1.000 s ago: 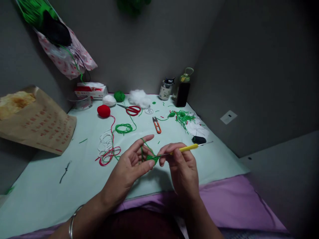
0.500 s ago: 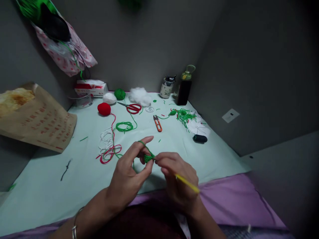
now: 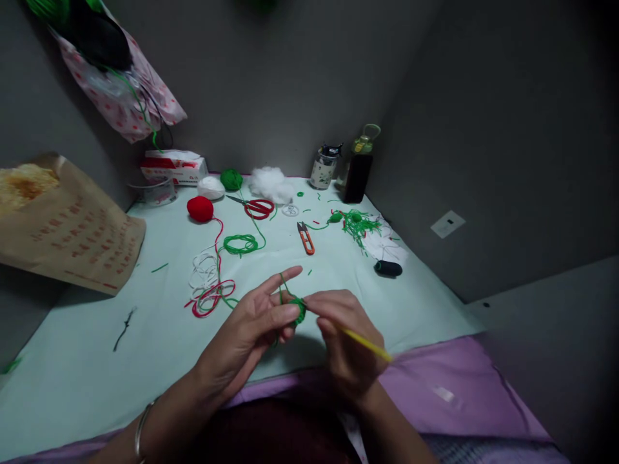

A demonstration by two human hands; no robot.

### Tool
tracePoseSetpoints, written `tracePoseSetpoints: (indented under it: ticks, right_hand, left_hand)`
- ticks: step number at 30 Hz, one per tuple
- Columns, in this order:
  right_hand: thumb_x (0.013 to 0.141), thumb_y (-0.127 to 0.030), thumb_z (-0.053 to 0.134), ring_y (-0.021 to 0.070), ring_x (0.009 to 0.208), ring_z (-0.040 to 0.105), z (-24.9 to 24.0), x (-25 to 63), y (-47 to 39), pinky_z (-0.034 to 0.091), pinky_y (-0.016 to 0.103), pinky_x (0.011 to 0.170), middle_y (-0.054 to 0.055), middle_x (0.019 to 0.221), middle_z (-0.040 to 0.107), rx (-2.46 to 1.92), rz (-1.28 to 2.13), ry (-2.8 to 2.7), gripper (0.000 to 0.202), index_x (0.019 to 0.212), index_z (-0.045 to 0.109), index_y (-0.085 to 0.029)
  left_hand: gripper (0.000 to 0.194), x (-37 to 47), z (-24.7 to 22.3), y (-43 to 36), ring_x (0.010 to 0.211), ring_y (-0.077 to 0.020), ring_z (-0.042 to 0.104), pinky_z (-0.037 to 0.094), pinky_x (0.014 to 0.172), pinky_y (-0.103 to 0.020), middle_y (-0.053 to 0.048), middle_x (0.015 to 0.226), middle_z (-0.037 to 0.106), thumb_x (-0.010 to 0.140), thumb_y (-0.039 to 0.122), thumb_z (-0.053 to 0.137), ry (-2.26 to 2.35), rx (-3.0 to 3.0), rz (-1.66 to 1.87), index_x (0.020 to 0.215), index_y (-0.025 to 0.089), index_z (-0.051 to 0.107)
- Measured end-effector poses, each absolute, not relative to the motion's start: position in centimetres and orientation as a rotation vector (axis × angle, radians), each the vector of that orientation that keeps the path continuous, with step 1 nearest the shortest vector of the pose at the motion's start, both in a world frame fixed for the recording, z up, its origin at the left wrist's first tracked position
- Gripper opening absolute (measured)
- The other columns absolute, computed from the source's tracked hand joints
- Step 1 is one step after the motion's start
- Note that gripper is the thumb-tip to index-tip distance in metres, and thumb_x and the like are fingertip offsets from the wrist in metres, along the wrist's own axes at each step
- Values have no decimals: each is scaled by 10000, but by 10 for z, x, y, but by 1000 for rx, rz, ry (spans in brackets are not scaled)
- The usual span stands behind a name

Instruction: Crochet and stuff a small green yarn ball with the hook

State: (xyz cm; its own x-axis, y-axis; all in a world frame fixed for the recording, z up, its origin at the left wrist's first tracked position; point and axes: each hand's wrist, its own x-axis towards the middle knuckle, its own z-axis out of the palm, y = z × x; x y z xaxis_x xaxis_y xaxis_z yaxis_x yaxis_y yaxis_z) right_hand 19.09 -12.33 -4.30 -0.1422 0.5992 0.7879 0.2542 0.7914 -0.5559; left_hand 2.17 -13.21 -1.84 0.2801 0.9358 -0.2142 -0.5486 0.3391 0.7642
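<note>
A small green crocheted piece [image 3: 300, 310] is pinched between the thumb and fingers of my left hand [image 3: 258, 325]. Green yarn loops over the raised index finger of that hand. My right hand [image 3: 349, 338] grips a hook with a yellow handle [image 3: 367, 345], its tip hidden at the right edge of the green piece. A coil of green yarn [image 3: 240, 244] and tangled red and white yarn [image 3: 209, 290] lie to the left, beyond my hands.
Orange snips [image 3: 305, 238] and red-handled scissors [image 3: 258, 208] lie ahead. Behind are yarn balls, white stuffing [image 3: 271, 185], a cup [image 3: 323, 171] and a bottle [image 3: 356, 171]. A paper bag [image 3: 91, 235] stands left; green scraps [image 3: 358, 222] and a dark roll [image 3: 388, 268] lie right.
My left hand has turned, so its thumb now lies across the front of the green piece. The piece has shifted slightly right, and the index finger has straightened. My right hand stays close beside it.
</note>
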Motion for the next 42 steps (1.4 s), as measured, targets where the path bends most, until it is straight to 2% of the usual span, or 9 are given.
tracePoseSetpoints:
  ticks: [3, 6, 9, 12, 19, 25, 29, 35, 42]
  right_hand:
    - [1020, -177, 524, 159, 765, 648, -38, 190, -123, 552, 326, 711, 20, 846, 692, -682, 833, -1397, 229, 1000, 739, -252]
    - [1015, -224, 560, 157, 792, 644, -38, 187, -121, 533, 314, 729, 17, 855, 687, -646, 1015, -1300, 201, 959, 750, -254]
    - [997, -206, 595, 181, 948, 662, -40, 184, -121, 529, 326, 829, 34, 943, 722, -705, 941, -1397, 186, 993, 774, -260]
    - [996, -186, 594, 174, 938, 658, -41, 183, -123, 525, 322, 837, 27, 944, 723, -736, 875, -1449, 203, 1026, 776, -270]
    - [1000, -228, 592, 151, 758, 643, -41, 184, -119, 526, 312, 707, 19, 882, 680, -625, 1011, -1314, 178, 992, 767, -254]
    - [993, -254, 602, 149, 727, 658, -43, 184, -116, 554, 316, 700, 23, 843, 684, -607, 1125, -1249, 163, 974, 762, -235]
    - [984, -267, 616, 132, 690, 665, -43, 183, -115, 574, 290, 670, 14, 847, 683, -579, 1173, -1195, 149, 956, 760, -235]
    - [979, -257, 622, 134, 710, 670, -43, 182, -117, 581, 291, 678, 19, 861, 687, -624, 1162, -1168, 144, 944, 758, -228]
    - [991, -250, 597, 148, 697, 661, -45, 180, -122, 585, 316, 659, 32, 851, 688, -676, 1058, -1170, 163, 936, 747, -218]
  left_hand:
    - [574, 19, -17, -130, 640, -53, 472, 399, 601, -166, 31, 801, 575, 798, 211, 840, 744, 682, 1125, 1347, 227, 673]
    - [561, 20, -19, -131, 711, -76, 497, 410, 644, -186, 6, 873, 625, 810, 222, 833, 730, 773, 1123, 1347, 253, 675]
    - [558, 23, -21, -133, 795, -97, 528, 429, 725, -209, -6, 951, 653, 828, 244, 823, 774, 815, 1113, 1360, 273, 660]
    - [628, 26, -22, -133, 857, -113, 556, 433, 803, -230, 7, 925, 644, 827, 240, 826, 844, 840, 1173, 1414, 267, 604]
    - [797, 23, -19, -130, 690, -104, 489, 411, 622, -242, 1, 862, 616, 816, 208, 796, 738, 706, 1113, 1532, 191, 447]
    - [916, 22, -18, -128, 686, -121, 501, 404, 578, -236, -11, 831, 620, 777, 191, 817, 701, 694, 1105, 1575, 159, 369]
    - [946, 22, -17, -129, 791, -163, 578, 412, 586, -231, -21, 825, 629, 786, 189, 813, 698, 708, 1099, 1597, 164, 325]
    - [929, 25, -13, -131, 769, -153, 608, 423, 614, -238, 2, 817, 632, 782, 183, 823, 781, 735, 1113, 1587, 207, 359]
    - [864, 26, -20, -133, 719, -122, 565, 450, 652, -248, 21, 846, 595, 794, 211, 830, 825, 798, 1187, 1555, 272, 426]
